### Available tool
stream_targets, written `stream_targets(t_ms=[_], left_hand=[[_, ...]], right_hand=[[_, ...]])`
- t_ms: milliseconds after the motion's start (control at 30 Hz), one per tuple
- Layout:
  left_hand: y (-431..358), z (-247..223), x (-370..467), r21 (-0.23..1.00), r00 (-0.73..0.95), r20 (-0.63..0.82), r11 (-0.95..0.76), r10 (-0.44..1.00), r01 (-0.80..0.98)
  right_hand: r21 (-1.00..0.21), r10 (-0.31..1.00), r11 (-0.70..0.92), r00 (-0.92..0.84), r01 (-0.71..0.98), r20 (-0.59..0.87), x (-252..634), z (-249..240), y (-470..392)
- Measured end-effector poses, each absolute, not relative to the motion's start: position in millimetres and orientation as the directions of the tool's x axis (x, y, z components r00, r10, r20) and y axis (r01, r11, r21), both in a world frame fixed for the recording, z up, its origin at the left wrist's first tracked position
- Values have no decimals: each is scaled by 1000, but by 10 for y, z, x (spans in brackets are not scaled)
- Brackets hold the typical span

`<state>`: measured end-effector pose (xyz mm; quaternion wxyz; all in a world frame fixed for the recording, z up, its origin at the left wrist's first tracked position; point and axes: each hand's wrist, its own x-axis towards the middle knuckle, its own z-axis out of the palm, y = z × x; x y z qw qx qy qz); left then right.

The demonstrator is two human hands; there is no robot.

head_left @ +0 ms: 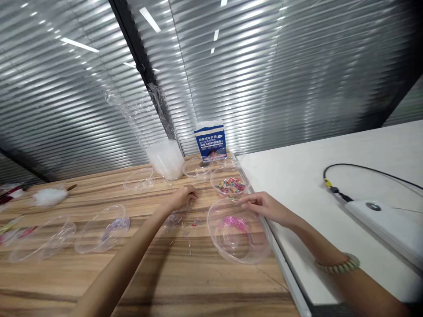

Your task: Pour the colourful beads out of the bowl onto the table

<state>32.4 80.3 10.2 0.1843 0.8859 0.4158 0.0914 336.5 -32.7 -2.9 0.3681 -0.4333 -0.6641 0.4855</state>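
Wood-grain table (205, 286): pink pieces (233, 223) in near bowl (259, 246), multicoloured pieces (229, 186) in next bowl (220, 174); right grip (266, 207), left grip (180, 197): grasp unclear.

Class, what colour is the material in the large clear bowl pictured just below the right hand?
The material is bright pink, best seen in the head view.

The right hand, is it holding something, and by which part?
The right hand is at the far rim of the clear round plastic bowl with pink pieces, but whether it grips that rim cannot be told.
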Motion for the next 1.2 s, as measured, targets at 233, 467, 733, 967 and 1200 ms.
stream_targets(t_ms=[233, 467, 733, 967, 1200], left_hand=[[796, 93, 340, 464, 604, -24, -527, 796, 712], [636, 210, 391, 718, 551, -16, -374, 834, 587], [-1, 772, 708, 961, 648, 23, -196, 761, 196], [-147, 1116, 866, 819, 744, 79, -469, 664, 331], [444, 508, 332, 501, 529, 214, -557, 821, 662]], right_hand=[[-966, 932, 154, -355, 206, 73, 3349, -14, -325], [-968, 931, 155, -356, 199, 76, 3350, -22, -320], [-967, 930, 157, -360, 201, 76, 3344, -18, -323], [-962, 927, 163, -367, 220, 73, 3369, -49, -312], [-957, 930, 162, -362, 242, 66, 3359, -9, -330]])
